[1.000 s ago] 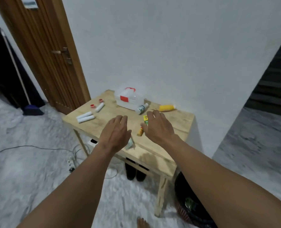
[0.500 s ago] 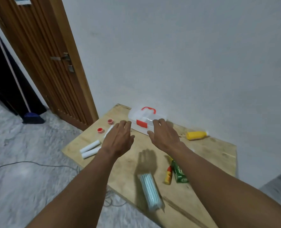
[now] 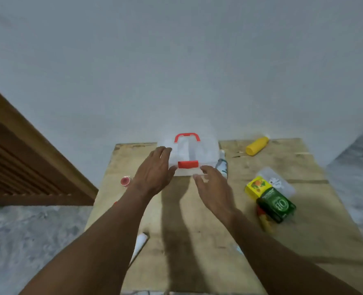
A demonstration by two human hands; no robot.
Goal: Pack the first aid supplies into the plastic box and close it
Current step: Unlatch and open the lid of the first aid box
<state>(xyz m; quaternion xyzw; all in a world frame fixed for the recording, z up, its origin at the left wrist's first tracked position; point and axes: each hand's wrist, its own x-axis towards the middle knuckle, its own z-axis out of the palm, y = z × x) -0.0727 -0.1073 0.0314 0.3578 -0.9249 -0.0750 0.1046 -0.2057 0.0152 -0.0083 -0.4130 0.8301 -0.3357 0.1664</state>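
Note:
A clear plastic box [image 3: 206, 150] with a red handle and a red front latch stands shut at the back of the wooden table [image 3: 197, 241]. My left hand [image 3: 153, 173] reaches its left front corner, fingers straight and touching the lid edge. My right hand [image 3: 213, 188] hovers just in front of the box's right front corner, fingers relaxed and holding nothing. Around lie a yellow bottle [image 3: 257, 146], a white bottle [image 3: 222, 166] against the box's right side, a yellow carton [image 3: 256, 186], a green carton [image 3: 277, 206], a clear packet [image 3: 278, 182], a red-capped tube [image 3: 263, 220] and a white roll [image 3: 140, 243].
A small red cap [image 3: 125, 180] sits near the table's left edge. The white wall rises right behind the box. A wooden door [image 3: 16, 162] stands at the left. Grey floor lies on both sides of the table.
The view has closed in on the table and turned to face the box. Both hands have come up to its front corners, the left one now touching it.

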